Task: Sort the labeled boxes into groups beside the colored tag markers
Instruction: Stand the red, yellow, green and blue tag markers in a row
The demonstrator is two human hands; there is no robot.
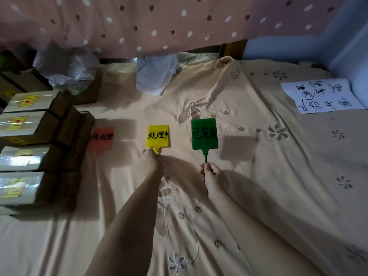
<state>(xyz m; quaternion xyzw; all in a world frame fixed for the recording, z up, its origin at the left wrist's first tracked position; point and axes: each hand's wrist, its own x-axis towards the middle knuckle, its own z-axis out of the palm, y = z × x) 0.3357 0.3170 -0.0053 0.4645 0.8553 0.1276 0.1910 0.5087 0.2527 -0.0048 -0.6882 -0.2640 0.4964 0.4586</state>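
Observation:
Three colored tags with black writing lie in a row on the cream bedsheet: a red tag (pixel 102 140) at the left, a yellow tag (pixel 158 136) in the middle and a green tag (pixel 204 134) to its right. My left hand (pixel 150 161) pinches the stem of the yellow tag. My right hand (pixel 211 174) grips the thin stem of the green tag from below. Several brown cardboard boxes (pixel 29 124) with taped tops and yellow labels stand stacked along the left edge, touching the red tag's left side.
A white sheet of paper (pixel 321 95) with handwriting lies at the far right. Crumpled clear plastic (pixel 69 72) and white mesh cloth (pixel 154 76) sit at the back. A pink dotted curtain (pixel 159 22) hangs behind.

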